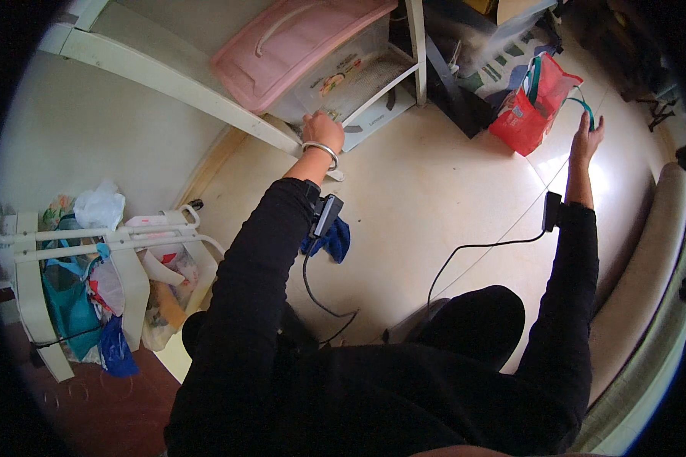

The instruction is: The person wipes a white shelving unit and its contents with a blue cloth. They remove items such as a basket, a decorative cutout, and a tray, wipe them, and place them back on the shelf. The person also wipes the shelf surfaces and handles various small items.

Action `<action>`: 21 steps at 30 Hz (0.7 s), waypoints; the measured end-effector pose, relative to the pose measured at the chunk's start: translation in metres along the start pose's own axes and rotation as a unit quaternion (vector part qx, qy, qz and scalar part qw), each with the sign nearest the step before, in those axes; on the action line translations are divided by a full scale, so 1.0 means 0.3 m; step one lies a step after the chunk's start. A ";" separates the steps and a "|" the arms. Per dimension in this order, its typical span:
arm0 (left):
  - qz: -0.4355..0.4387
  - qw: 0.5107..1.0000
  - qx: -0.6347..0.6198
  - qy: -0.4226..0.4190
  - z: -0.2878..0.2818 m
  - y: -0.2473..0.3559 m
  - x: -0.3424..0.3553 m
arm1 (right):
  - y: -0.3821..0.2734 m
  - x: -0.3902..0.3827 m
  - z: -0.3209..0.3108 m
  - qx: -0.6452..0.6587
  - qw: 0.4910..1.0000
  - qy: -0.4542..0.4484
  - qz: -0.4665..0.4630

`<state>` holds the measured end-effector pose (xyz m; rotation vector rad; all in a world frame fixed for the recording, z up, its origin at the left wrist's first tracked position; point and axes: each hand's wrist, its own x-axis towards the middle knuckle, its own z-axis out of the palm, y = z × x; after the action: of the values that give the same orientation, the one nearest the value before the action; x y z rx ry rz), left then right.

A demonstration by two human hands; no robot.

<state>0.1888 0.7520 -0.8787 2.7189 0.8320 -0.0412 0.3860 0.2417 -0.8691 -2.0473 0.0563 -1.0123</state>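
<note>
My left hand (324, 131) is closed beside the corner of a white shelf (168, 84), in front of a clear plastic bin (343, 76) with a pink lid (297, 42). Its fingers are curled, and what they grip, if anything, is hidden. A silver bangle circles that wrist. On the right, my right hand (585, 141) is reached forward, with the green strap (585, 103) of a red bag (530, 114) caught in its fingers. The bag sits tilted on the floor to the left of this hand, its mouth partly open.
At the left, a white rack (126, 289) carries several plastic bags. A dark blue cloth (335, 240) lies on the pale floor (404, 198) below my left forearm. Cables hang from black devices on both forearms. A long beige padded edge (648, 259) runs along the right.
</note>
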 end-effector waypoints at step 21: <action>0.142 0.952 -0.195 -0.191 -0.384 -0.308 -0.729 | -0.399 -1.212 1.009 0.340 0.537 -0.321 0.702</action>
<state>-0.0509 0.7396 -0.7690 2.3191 0.2936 -0.2966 0.3096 0.6546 -1.1178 -0.8833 0.6743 0.7083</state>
